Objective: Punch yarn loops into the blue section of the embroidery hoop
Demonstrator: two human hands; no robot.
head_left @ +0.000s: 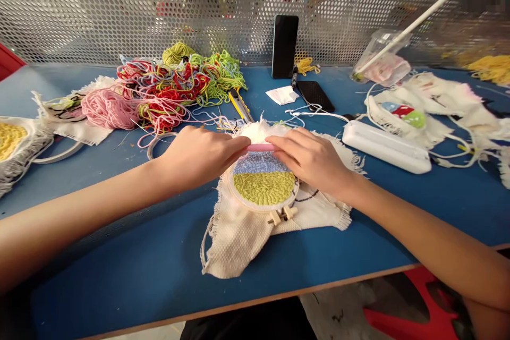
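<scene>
Grasps a slim pink bar (261,147) near its left end in the grip of the left hand (203,156) and near its right end in that of the right hand (314,162). Holds it across the far part of a round wooden embroidery hoop (258,208) with blue and olive-green looped yarn, above the blue surface (159,276). Beyond the hoop, shows fluffy white yarn (261,130); to its right, a long white plastic case (386,146).

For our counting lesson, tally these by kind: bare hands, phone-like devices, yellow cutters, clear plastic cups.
Bare hands: 2 (left hand, right hand)
Phone-like devices: 2 (upright device, flat device)
Yellow cutter: 1
Clear plastic cup: 1
Total: 6
</scene>
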